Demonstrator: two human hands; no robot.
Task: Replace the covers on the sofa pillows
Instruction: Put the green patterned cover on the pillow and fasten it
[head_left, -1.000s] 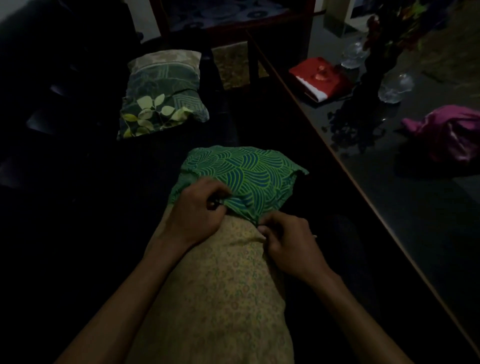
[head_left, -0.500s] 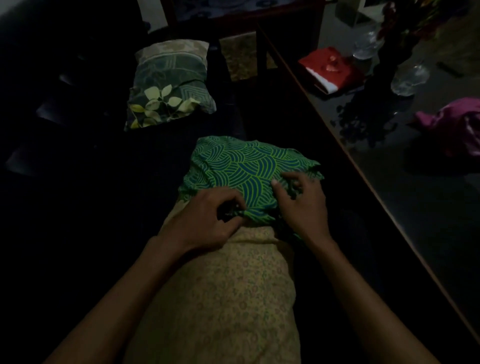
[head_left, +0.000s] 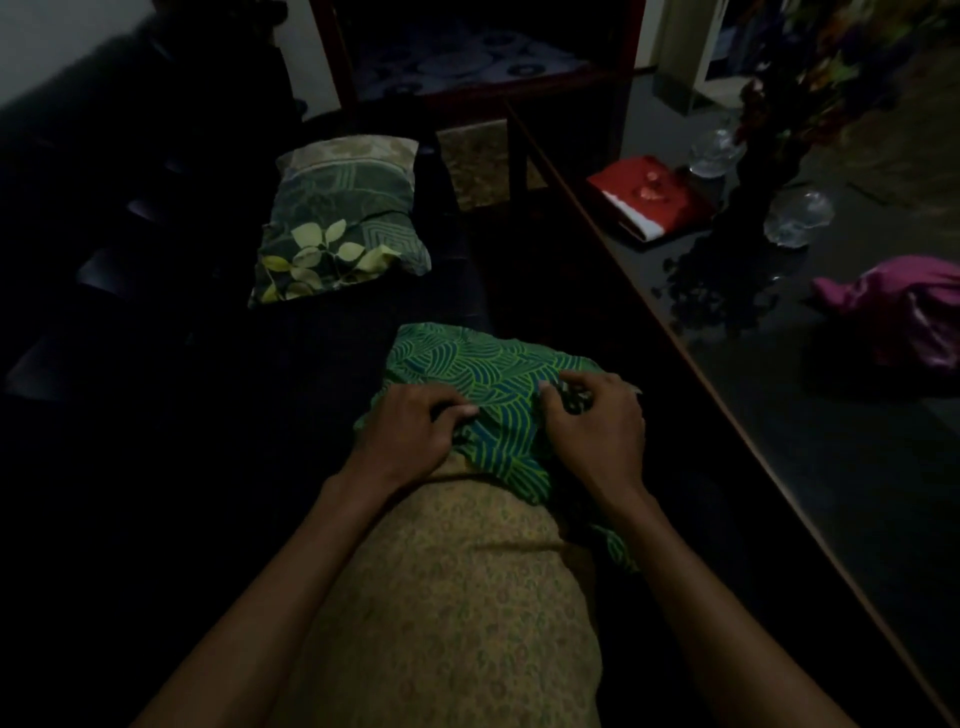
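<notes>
Nearest the camera lies the yellow pillow (head_left: 441, 613), its long axis running straight away from the person, the near part bare. Over its far end sits the green cover (head_left: 483, 384), bunched into folds, with one edge trailing down the right flank of the pillow. The left hand (head_left: 410, 431) has its grip closed on a fold at the cover's near left edge; the right hand (head_left: 592, 421) pinches gathered cloth a little farther along on the right. Both sit at the cover's mouth, so the uncovered length lies toward the person from either grip, and the pull would have to come that way. The cover is printed with curved green lines on blue. Well beyond, the leaf-print pillow (head_left: 337, 228) rests on the dark sofa (head_left: 156, 364).
</notes>
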